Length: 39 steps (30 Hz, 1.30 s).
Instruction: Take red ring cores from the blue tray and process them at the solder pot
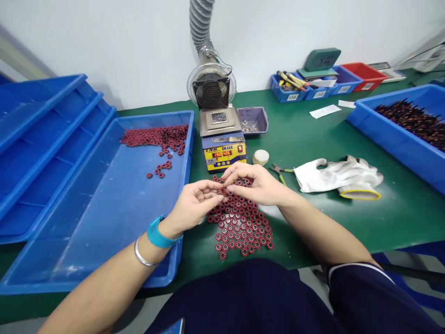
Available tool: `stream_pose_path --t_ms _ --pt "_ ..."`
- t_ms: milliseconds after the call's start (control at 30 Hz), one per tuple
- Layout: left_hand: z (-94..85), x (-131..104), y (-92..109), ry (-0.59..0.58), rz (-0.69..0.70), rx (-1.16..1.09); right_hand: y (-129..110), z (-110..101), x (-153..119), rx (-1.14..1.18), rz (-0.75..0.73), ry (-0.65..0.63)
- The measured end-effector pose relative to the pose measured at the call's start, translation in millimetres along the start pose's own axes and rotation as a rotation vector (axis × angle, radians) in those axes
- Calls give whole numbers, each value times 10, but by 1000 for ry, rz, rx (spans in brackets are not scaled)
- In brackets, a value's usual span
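**Red ring held between two hands above a green surface**

At the far left, blue trays (52, 153) are stacked in a slant. Beside them, in a large blue tray (114, 204), red rings are heaped (156, 138) toward the far end, with a few scattered nearer. Over the green surface (292, 232), a small red ring (221, 191) is held at the fingertips: the grip of the left hand (194, 204) is clamped on its left side, that of the right hand (255, 185) on its right. Below the hands, a flat cluster of rings (243, 229) is spread. Behind them, a yellow-fronted heating unit (225, 150) is placed under a black fan (211, 94) and a grey hose (200, 23). Farther right are seen a purple bin (262, 121), a round white object (260, 157), green-handled cutters (279, 172), white gloves (333, 175), small bins (292, 97) topped by a green clock (322, 60), and a blue tray of dark parts (392, 134).
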<state>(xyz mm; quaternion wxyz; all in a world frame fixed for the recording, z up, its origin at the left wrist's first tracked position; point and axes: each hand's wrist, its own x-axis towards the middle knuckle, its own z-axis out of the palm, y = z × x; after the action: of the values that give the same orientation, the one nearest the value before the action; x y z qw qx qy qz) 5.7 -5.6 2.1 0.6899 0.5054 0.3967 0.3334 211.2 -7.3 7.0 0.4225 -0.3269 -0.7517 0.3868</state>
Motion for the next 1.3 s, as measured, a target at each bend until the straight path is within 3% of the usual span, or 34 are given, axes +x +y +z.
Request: stream_pose_path --t_ms 700,1133,1300 --pt "9 9 3 75 68 71 32 81 14 133 130 77" --pt "30 -7 -17 97 188 102 -24 91 -4 81 64 164" --pt "41 -11 -25 115 187 172 -63 142 -22 -67 -117 289"
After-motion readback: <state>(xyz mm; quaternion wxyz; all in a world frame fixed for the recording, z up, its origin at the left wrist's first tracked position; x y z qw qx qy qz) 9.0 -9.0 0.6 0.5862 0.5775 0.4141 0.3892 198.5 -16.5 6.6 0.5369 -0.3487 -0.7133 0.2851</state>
